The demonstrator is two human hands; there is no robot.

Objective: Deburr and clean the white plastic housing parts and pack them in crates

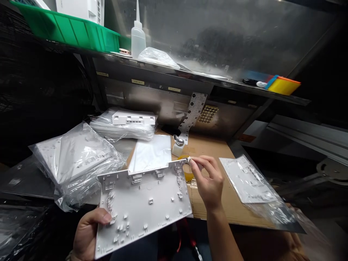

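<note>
My left hand [91, 232] grips a white plastic housing panel [146, 203] by its lower left edge, thumb on the inner face. The panel is tilted, its clips and posts facing me. At the panel's upper right corner, my right hand [209, 177] is closed in a pinch on a small white wad [189, 159], which touches or nearly touches the edge; its material is too small to tell. Behind that hand lies a yellow tape roll [187, 176], partly hidden. A small white dispenser bottle with a metal top [178, 145] stands just beyond.
Bagged white panels [73, 156] lie at left, with a white housing [133, 118] on stacked bags behind. Another panel in plastic [248, 181] rests on the right of the cardboard [212, 195]. The overhead shelf holds a green bin [73, 32] and a nozzle bottle [138, 40].
</note>
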